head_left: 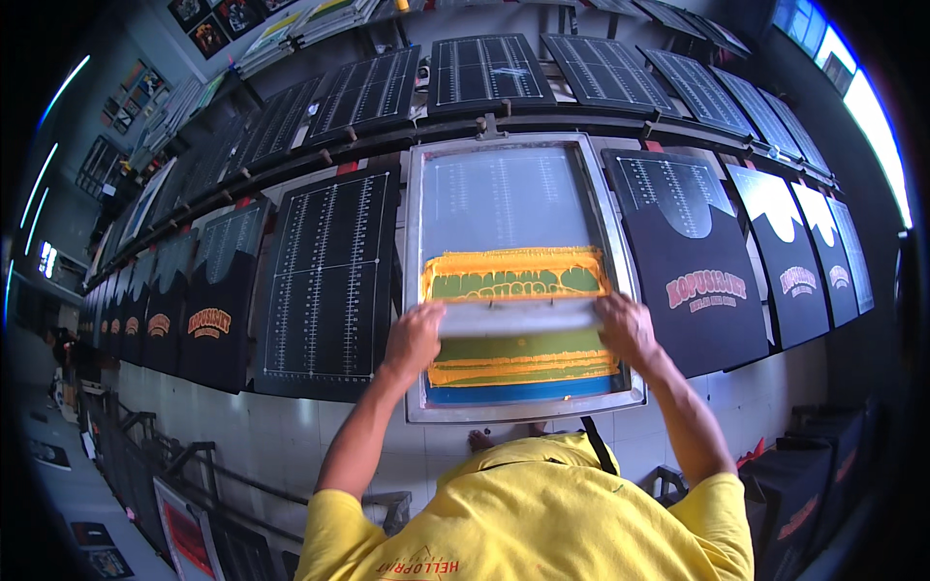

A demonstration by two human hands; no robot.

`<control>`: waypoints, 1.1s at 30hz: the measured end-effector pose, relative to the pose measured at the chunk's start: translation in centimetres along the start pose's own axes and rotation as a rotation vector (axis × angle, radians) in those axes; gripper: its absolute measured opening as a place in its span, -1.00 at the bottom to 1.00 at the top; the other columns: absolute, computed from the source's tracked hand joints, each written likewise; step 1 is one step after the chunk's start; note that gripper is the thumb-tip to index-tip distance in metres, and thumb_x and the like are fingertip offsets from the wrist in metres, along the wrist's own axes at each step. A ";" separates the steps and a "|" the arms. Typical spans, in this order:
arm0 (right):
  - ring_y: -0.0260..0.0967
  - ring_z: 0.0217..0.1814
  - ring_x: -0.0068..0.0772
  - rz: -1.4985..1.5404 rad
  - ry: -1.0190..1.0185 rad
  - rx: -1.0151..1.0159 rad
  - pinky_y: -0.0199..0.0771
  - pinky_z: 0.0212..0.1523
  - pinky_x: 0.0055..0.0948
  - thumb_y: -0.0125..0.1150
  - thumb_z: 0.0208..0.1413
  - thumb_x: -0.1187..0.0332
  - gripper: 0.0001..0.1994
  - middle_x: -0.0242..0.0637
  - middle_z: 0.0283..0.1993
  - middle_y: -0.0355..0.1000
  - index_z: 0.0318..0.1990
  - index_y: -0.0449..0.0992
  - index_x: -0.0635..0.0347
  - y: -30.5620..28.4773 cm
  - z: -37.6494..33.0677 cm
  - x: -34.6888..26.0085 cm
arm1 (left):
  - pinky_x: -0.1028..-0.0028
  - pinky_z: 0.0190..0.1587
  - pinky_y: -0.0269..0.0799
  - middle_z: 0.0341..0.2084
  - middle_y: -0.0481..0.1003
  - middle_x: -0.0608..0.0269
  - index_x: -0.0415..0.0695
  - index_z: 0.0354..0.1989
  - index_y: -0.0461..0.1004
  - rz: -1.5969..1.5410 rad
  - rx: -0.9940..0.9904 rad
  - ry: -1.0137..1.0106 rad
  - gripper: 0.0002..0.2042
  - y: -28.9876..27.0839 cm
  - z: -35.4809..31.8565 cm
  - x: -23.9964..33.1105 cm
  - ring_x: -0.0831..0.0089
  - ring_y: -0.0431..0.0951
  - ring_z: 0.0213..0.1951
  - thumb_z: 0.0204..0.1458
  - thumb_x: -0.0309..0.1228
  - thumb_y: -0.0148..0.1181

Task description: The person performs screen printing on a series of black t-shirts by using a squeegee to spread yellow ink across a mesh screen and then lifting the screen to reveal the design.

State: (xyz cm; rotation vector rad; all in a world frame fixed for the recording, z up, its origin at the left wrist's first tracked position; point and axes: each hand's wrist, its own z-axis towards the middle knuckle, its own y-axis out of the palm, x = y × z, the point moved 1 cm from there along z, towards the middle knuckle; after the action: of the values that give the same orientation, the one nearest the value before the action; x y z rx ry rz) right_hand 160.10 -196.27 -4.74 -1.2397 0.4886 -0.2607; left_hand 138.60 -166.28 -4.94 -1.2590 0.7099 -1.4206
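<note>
A metal-framed printing screen point(415, 290) lies flat in front of me on a long row of black pallets. Orange-yellow ink point(513, 261) is spread across its lower half. A long pale squeegee point(518, 317) lies across the screen, held at both ends. My left hand point(415, 334) grips its left end and my right hand point(625, 324) grips its right end. The garment under the screen is hidden.
A bare black pallet with white grid lines point(329, 281) sits to the left. Black shirts with printed designs point(693, 281) lie on pallets to the right and far left point(208, 310). A second row of gridded pallets point(484, 68) runs behind. A white tiled floor point(281, 426) lies below.
</note>
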 end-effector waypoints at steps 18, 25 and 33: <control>0.38 -0.01 -0.14 -0.041 -0.076 -0.008 0.47 -0.07 -0.28 0.13 -0.35 0.54 -0.61 -0.16 -0.11 0.42 -0.20 0.45 0.32 1.0 -4.2 -2.5 | 0.33 0.10 0.39 -0.09 0.51 0.06 -0.29 -0.19 0.51 0.039 0.012 0.005 -0.62 2.8 -5.5 0.6 0.19 0.47 0.04 -0.31 -0.75 0.07; 0.42 -0.16 -0.17 -0.072 0.022 -0.108 0.49 -0.21 -0.27 0.16 -0.22 0.51 -0.83 -0.23 -0.31 0.44 -0.36 0.47 0.22 1.8 6.2 2.5 | 0.30 -0.06 0.48 -0.24 0.55 0.00 -0.29 -0.27 0.52 -0.019 0.005 0.031 -0.74 2.3 5.6 -4.0 0.14 0.56 -0.17 -0.18 -0.69 0.03; 0.41 -0.15 -0.19 -0.039 0.004 -0.075 0.49 -0.17 -0.24 0.14 -0.21 0.50 -0.87 -0.23 -0.33 0.44 -0.41 0.49 0.20 1.1 6.5 2.2 | 0.27 -0.15 0.50 -0.27 0.55 0.02 -0.26 -0.25 0.51 -0.013 -0.043 -0.007 -0.71 1.1 6.4 -3.9 0.12 0.57 -0.27 -0.18 -0.68 0.00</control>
State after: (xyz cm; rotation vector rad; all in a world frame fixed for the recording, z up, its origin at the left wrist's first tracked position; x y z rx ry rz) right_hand 165.09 -191.48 -4.69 -1.3229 0.4815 -0.2807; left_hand 144.52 -161.56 -5.47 -1.3040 0.7321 -1.4173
